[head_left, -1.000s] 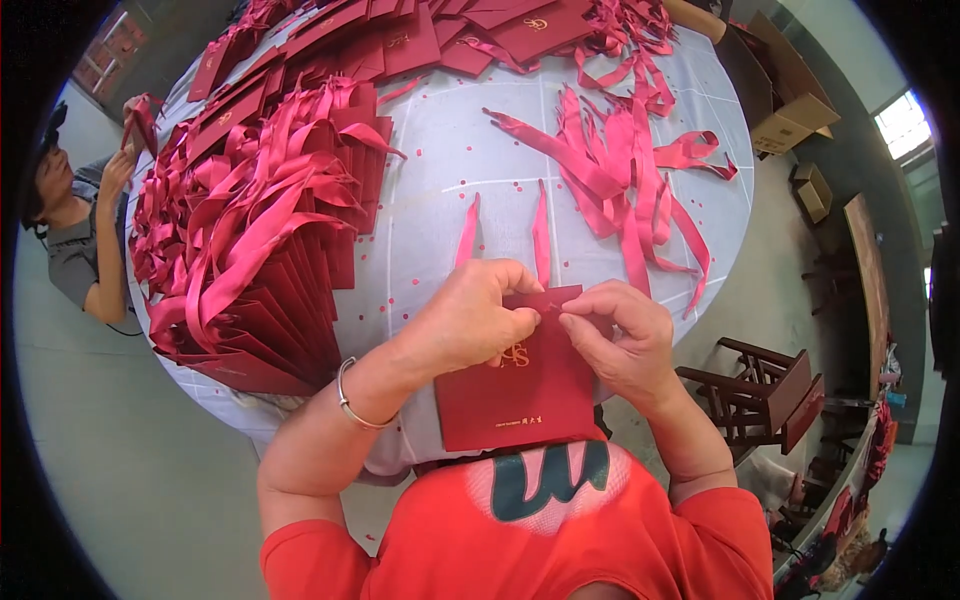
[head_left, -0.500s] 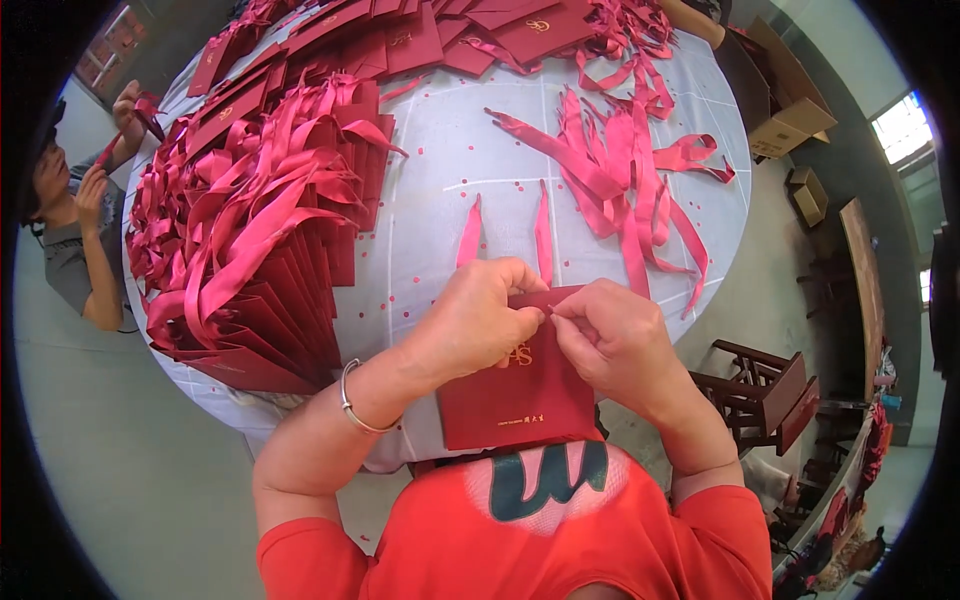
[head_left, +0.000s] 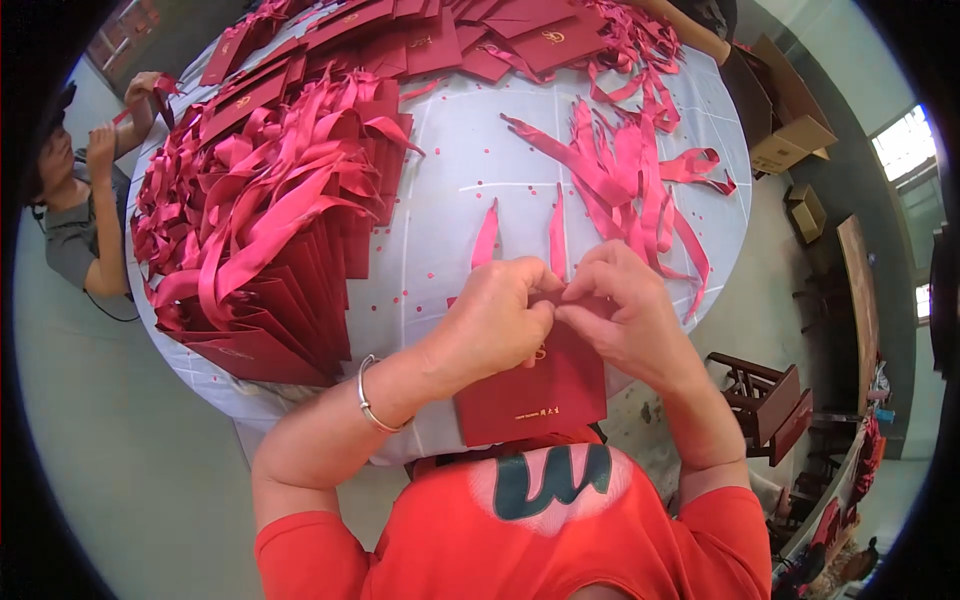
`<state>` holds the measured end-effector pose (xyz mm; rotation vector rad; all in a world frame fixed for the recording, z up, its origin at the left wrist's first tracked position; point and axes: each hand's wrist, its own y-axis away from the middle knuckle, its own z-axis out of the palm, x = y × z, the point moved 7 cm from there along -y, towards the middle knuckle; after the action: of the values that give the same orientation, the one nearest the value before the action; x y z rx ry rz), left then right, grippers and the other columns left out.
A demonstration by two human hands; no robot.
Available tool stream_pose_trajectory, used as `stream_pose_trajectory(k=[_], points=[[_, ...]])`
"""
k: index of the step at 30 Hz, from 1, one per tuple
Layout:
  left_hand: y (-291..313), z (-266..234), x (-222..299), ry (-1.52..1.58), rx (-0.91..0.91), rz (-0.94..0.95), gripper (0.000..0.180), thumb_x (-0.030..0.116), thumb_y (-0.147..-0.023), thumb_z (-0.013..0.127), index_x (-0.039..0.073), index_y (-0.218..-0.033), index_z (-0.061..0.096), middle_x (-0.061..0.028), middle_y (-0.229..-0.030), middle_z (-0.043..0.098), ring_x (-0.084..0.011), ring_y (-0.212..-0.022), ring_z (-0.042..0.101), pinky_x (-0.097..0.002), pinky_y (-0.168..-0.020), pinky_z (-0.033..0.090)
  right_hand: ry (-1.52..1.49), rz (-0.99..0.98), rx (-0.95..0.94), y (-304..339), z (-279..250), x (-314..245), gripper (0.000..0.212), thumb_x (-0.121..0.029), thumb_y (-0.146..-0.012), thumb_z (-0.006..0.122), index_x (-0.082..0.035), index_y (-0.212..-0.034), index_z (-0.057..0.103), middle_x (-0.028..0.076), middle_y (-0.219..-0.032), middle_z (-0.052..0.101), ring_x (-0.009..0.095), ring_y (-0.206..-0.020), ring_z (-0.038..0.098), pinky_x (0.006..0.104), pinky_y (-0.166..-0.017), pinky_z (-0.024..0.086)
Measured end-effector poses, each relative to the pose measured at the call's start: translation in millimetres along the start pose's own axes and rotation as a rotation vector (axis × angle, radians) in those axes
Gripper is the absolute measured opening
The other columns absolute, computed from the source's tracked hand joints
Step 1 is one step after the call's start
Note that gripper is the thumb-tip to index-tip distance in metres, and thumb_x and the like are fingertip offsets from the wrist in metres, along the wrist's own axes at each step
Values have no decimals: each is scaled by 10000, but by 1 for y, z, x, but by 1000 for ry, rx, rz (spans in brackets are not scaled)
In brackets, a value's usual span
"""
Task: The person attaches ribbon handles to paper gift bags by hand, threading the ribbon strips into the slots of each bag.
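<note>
A flat maroon paper gift bag [head_left: 530, 400] with gold print lies at the near edge of the table, against my red shirt. My left hand [head_left: 500, 315], with a silver bangle on its wrist, is closed on the bag's top edge. Thumb and forefinger of my right hand [head_left: 625, 315] pinch together beside the left fingertips at that same edge. Whatever is between them is too small to make out. Two pink ribbon ends, the left one [head_left: 486, 235] and the right one [head_left: 557, 225], stick out past the bag's top onto the white cloth.
Left of me stands a packed row of maroon bags [head_left: 270, 340] topped with pink ribbon handles [head_left: 260, 220]. Loose ribbons [head_left: 620, 170] lie at right; more flat bags [head_left: 550, 40] cover the far side. Another person [head_left: 80, 200] handles ribbon at left. A wooden stool [head_left: 755, 400] stands at right.
My right hand has moved up from the bag's front to its top edge, its fingers now touching or almost touching those of my left. The view has shifted slightly.
</note>
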<state>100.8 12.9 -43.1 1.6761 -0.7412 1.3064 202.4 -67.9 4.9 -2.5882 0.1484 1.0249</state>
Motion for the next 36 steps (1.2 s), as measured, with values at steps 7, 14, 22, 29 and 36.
stream_pose_trajectory(k=[7, 14, 22, 29, 36], points=[[13, 6, 11, -65, 46, 67, 122, -18, -864, 587, -43, -974, 540, -114, -695, 646, -123, -488, 597, -281, -435, 462, -366, 324, -464, -26, 7, 34, 143, -91, -851, 656, 17, -941, 634, 25, -757, 649, 62, -683, 595, 252, -599, 473], [16, 14, 10, -156, 49, 161, 92, -15, -880, 579, -36, -963, 545, -108, -670, 644, -136, -504, 623, -282, -442, 472, -456, 550, -929, -32, 38, 48, 212, -44, -764, 706, 7, -966, 666, 29, -741, 652, 77, -626, 573, 217, -567, 441], [8, 16, -3, -26, -31, 69, 93, -28, -867, 589, -31, -939, 530, -75, -685, 617, -118, -509, 605, -267, -436, 466, -542, 463, -253, -45, 22, 75, 208, 28, -726, 720, -27, -908, 637, 26, -804, 657, 98, -714, 637, 238, -631, 506], [10, 19, -1, -18, -14, 79, 82, -35, -857, 563, -31, -933, 532, -78, -698, 621, -103, -500, 593, -260, -438, 467, -133, 223, 60, -75, -1, 87, 143, -42, -821, 674, -4, -947, 617, 33, -809, 648, 105, -757, 604, 269, -702, 500], [8, 18, -2, -29, -12, 29, 106, -8, -873, 570, -42, -971, 546, -93, -764, 642, -99, -505, 593, -251, -435, 471, -79, 213, 133, -67, -2, 94, 138, -52, -837, 669, -5, -963, 636, 53, -830, 677, 108, -745, 613, 275, -699, 504]])
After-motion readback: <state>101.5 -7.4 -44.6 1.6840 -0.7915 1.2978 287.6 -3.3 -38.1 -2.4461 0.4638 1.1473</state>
